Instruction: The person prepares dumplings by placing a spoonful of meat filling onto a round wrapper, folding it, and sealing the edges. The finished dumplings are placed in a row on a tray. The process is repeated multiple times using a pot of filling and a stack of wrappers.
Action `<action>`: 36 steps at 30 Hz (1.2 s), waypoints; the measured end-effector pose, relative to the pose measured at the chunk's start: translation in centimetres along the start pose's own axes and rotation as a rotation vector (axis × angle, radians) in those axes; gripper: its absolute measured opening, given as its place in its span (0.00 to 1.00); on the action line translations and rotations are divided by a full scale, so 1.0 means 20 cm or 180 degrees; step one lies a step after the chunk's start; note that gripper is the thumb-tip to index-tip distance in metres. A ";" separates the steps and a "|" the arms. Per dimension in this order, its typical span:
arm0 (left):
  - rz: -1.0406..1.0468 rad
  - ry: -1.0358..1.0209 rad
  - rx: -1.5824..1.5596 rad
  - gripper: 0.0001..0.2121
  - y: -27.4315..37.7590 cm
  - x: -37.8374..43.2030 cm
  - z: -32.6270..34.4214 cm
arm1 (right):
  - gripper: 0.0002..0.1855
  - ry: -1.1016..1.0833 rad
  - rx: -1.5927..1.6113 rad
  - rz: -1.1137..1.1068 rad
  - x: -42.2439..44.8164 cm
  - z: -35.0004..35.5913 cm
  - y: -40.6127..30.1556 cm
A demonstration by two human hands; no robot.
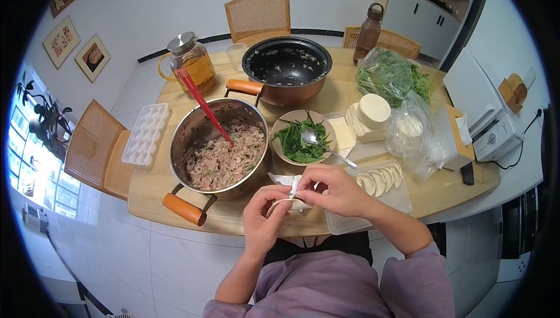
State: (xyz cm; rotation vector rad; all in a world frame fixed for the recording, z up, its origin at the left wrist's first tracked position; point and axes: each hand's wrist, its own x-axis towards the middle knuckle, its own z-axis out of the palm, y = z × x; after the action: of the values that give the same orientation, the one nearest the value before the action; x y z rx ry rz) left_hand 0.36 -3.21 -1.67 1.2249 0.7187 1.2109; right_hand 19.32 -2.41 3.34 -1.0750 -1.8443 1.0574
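Between my two hands is a folded dumpling, held just above the table's front edge. My left hand grips its left part with thumb and fingers. The fingertips of my right hand pinch its upper edge, and they hide some of it. Left of my hands stands a steel pot of minced meat filling, with red chopsticks stuck in it. A plate of chopped greens with a metal spoon lies beyond. Several shaped dumplings rest in a translucent tray on the right.
Stacked round wrappers sit behind the tray, beside a plastic bag. A bag of leafy greens, a brown bottle, a dark pot and a tea pitcher line the back. A tissue box stands right; an egg tray left.
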 end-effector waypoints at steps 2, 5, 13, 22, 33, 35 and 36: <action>0.0122 -0.0120 0.0227 0.05 -0.01 0.00 -0.01 | 0.05 0.0111 -0.0122 -0.0022 0.01 0.01 -0.01; 0.0140 -0.0162 0.0400 0.03 -0.01 0.01 0.00 | 0.06 0.0156 -0.0315 -0.0020 0.03 0.02 -0.04; -0.0196 0.0163 -0.0122 0.05 0.01 0.01 0.03 | 0.05 0.0024 -0.0828 -0.0622 0.05 0.00 -0.06; 0.0521 -0.0079 0.0721 0.06 -0.04 0.04 -0.03 | 0.04 0.0233 0.0161 -0.0076 0.04 0.02 -0.07; -0.0026 0.0109 0.0148 0.05 0.01 0.04 0.03 | 0.05 0.0409 -0.0166 -0.0160 -0.02 0.00 0.02; -0.0308 0.0019 0.0206 0.05 0.03 0.04 0.03 | 0.05 0.0434 -0.0125 -0.0121 -0.02 0.00 0.01; -0.0247 -0.0011 0.0200 0.05 0.02 0.04 0.03 | 0.05 0.0438 -0.0104 -0.0103 -0.02 0.00 0.01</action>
State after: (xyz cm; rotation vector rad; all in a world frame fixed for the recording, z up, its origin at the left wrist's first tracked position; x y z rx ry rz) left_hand 0.97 -2.63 -0.92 1.2393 0.7998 1.1293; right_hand 19.53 -2.71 3.02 -1.1053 -1.7683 0.9145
